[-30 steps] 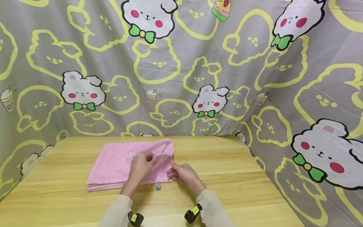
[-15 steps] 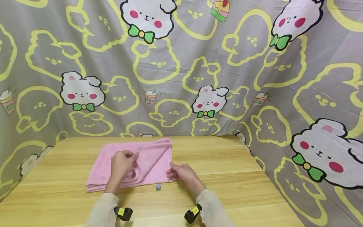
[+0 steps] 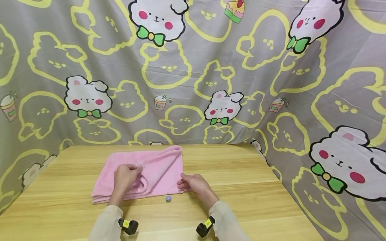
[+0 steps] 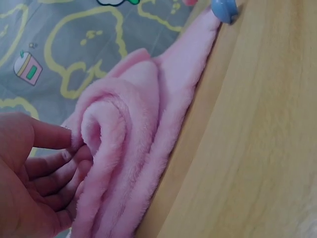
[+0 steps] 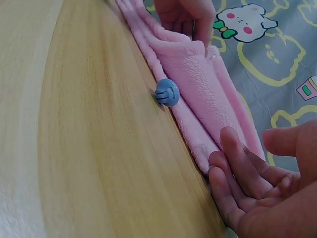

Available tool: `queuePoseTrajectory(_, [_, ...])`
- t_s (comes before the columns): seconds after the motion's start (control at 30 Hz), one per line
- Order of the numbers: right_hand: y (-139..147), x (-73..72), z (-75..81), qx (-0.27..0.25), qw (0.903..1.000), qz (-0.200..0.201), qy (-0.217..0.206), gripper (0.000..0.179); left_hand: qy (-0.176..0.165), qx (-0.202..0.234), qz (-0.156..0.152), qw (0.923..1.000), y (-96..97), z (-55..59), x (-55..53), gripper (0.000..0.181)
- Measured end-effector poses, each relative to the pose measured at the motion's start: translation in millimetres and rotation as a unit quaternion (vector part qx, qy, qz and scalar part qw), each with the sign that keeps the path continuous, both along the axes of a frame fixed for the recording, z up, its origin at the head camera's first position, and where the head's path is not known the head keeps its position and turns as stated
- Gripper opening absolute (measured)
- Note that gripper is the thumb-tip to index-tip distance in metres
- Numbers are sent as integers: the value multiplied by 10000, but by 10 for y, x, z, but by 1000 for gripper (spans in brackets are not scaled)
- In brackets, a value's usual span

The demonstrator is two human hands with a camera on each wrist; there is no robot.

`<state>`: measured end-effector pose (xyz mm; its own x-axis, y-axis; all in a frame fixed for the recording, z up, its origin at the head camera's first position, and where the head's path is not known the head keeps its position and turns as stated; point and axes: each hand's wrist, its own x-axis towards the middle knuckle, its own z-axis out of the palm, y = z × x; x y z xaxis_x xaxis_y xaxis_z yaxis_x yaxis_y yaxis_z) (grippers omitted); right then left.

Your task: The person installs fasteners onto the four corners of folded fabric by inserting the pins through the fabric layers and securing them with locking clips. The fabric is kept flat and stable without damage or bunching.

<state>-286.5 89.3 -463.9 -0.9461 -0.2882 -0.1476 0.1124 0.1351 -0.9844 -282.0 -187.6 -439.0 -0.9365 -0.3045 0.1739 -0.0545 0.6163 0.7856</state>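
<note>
A folded pink plush towel (image 3: 120, 164) lies on the wooden table, its top layer drawn back to the left in a diagonal fold. My left hand (image 3: 125, 177) pinches the edge of that layer between thumb and fingers; in the left wrist view the towel (image 4: 143, 124) curls into a loop beside the fingertips. My right hand (image 3: 196, 185) rests at the towel's front right corner. In the right wrist view its fingers (image 5: 233, 173) touch the corner, with the thumb held apart. A small blue round piece (image 5: 167, 92) with slots sits against the towel's front edge.
The wooden table (image 3: 256, 201) extends around the towel. Behind it and at both sides hangs a grey curtain (image 3: 181, 83) printed with bunnies and yellow outlines. Each wrist carries a small black camera, one seen at the left wrist (image 3: 129, 227).
My left hand has carried the towel's top layer from the right side to the left, baring a pink triangle below. The right hand has stayed at the corner.
</note>
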Motion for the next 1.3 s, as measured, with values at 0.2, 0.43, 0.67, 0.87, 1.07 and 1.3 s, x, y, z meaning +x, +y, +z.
queuePoseTrajectory(0.2, [3, 4, 6, -14, 10000, 8, -20, 44, -53, 12, 37, 10000, -5, -28, -7, 24])
queuePoseTrajectory(0.43, [6, -5, -6, -22, 10000, 4, -35, 42, -125, 55, -66, 9999, -1, -49, -31, 26])
queuePoseTrajectory(0.67, [7, -5, 0, -37, 10000, 11, -64, 40, -266, -218, -238, 9991, 35, -8, -7, 37])
queuePoseTrajectory(0.87, [14, -14, -6, -244, 9997, -46, -40, 32, -83, -129, -412, 9990, 191, 102, 20, 37])
queuePoseTrajectory(1.07, [15, -16, -10, -377, 9991, -153, -73, 33, 24, -16, -586, 9983, 374, 144, 29, 37])
queuePoseTrajectory(1.3, [18, -17, -14, -348, 9994, -57, -11, 30, 388, -239, -993, 9940, 654, 127, 45, 21])
